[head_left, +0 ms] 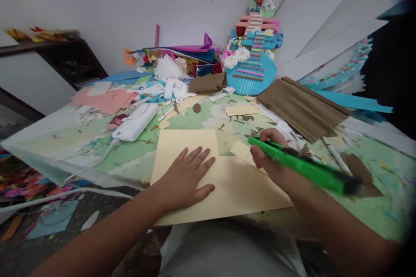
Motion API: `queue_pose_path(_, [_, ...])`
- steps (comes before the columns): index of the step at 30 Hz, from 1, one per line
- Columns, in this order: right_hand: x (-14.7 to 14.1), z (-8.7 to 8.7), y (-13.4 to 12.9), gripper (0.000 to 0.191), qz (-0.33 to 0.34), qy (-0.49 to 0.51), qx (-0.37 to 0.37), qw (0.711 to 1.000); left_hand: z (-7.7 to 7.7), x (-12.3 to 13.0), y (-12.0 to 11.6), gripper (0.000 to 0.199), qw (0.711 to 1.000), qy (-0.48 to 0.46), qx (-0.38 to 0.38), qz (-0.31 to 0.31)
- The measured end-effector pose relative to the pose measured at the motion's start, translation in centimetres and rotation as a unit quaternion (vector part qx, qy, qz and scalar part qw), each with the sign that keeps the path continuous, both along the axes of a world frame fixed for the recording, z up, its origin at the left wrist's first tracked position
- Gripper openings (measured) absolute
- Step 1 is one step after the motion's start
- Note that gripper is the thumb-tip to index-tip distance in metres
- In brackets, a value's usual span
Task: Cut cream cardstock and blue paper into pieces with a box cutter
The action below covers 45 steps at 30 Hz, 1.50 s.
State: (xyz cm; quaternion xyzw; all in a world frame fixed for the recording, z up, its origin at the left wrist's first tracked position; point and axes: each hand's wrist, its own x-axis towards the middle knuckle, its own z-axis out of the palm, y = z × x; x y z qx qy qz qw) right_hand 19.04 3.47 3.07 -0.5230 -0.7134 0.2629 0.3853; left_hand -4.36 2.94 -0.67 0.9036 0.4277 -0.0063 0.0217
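A cream sheet of card (240,190) with a notch at its top right lies at the table's front edge. My left hand (186,177) rests flat on its left half, fingers spread. Above the right end of the sheet, my right hand (268,156) is closed around a long green utility knife (302,166) with a black end. The knife's tail is blurred and points toward the right; I cannot make out its blade. A small cream strip (245,154) lies under and beside my right hand, partly hidden by it.
A white power bank (138,121) with a cable sits left on the scrap-strewn green table (126,160). Brown folded card (302,106) lies at the right. Behind stands a blue paper guitar (251,73) against the wall. A dark shelf (69,58) is at the far left.
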Motion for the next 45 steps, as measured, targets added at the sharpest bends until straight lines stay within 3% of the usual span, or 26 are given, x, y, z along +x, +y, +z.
queue_pose_path(4, [-2.5,-0.1,0.6,0.02,-0.028,0.118,-0.123,0.985,0.1,0.1,-0.1,0.064,1.0,0.0,-0.007,0.008])
queue_pose_path(9, [-2.6,-1.4,0.9,0.032,-0.046,0.222,-0.221,0.949,-0.2,-0.1,-0.1,0.063,1.0,-0.027,-0.004,0.007])
queue_pose_path(14, [-2.4,-2.6,0.5,0.033,0.013,0.32,-0.3,0.898,-0.5,-0.3,0.1,0.063,0.999,-0.042,0.0,0.008])
queue_pose_path(20, [-2.6,-2.4,0.4,0.041,-0.04,0.295,-0.282,0.912,-0.6,-0.3,0.1,0.062,0.999,-0.046,0.007,0.003])
queue_pose_path(26, [-1.8,-3.0,-0.1,0.038,0.046,0.318,-0.281,0.904,-0.4,-0.3,0.2,0.06,0.999,-0.047,0.004,-0.002])
queue_pose_path(34, [-2.7,-2.6,-0.5,0.033,0.055,0.321,-0.277,0.904,-0.1,0.7,0.3,0.064,0.998,-0.049,-0.021,0.024])
queue_pose_path(37, [-3.0,-3.1,-0.5,0.028,0.001,0.285,-0.159,0.945,-0.1,0.8,0.1,0.065,0.998,-0.046,-0.016,0.026])
queue_pose_path(40, [-3.2,-3.7,-0.5,0.023,-0.079,0.172,-0.033,0.981,-0.1,0.8,0.1,0.065,0.999,-0.044,-0.009,0.026])
queue_pose_path(45, [-3.3,-4.0,-0.9,0.026,-0.047,0.012,-0.026,0.998,-0.2,0.8,0.1,0.065,0.999,-0.042,0.0,0.03])
